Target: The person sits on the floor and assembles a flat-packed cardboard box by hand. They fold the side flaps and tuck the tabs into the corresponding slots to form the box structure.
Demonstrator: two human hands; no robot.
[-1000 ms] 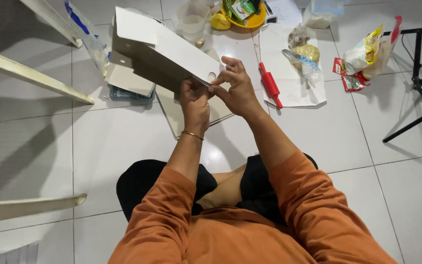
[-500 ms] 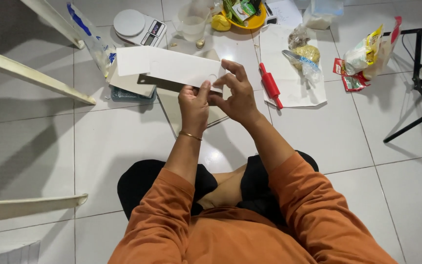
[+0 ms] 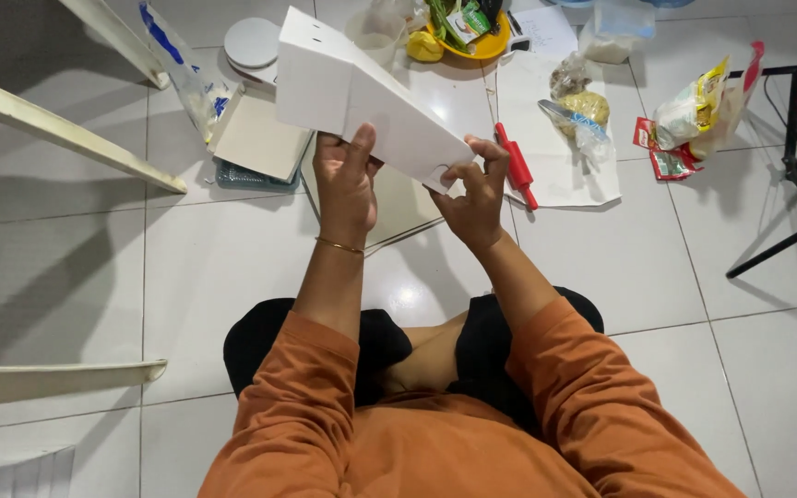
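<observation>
- The white cardboard box point(image 3: 362, 101) is held up in the air over the tiled floor point(image 3: 76, 277), tilted so that its far end points away and up; it is part-folded, with at least two panels standing at an angle to each other
- The left hand point(image 3: 345, 180) grips the box from below near the middle, fingers curled up onto the near panel, so it is closed on the cardboard
- The right hand point(image 3: 472, 198) pinches the near corner of the box, where a small notch or tab slot shows at the edge; the thumb and fingers press on that corner
- As a judgement: the box has its main shape, but the near end looks unclosed and the tab at the corner is not yet tucked in, so the folding is somewhere in the middle; whether the far end is closed cannot be told from this view
- On the floor under the box lies a flat cardboard sheet point(image 3: 255, 138) on top of a blue-green tray point(image 3: 242, 177), and another flat sheet point(image 3: 398, 207) lies just below the hands, both unfolded
- Just beside the right hand lies a red-handled tool point(image 3: 515, 166) at the edge of a white paper sheet point(image 3: 565, 171), with a clear bag of food point(image 3: 578, 106) on it
- Farther off are a yellow bowl point(image 3: 472, 37) with packets, a round white scale point(image 3: 253, 41) and red-and-yellow snack packets point(image 3: 694, 120)
- White plastic chair legs point(image 3: 57, 138) stand to the left, and a black stand point(image 3: 791, 166) to the right
</observation>
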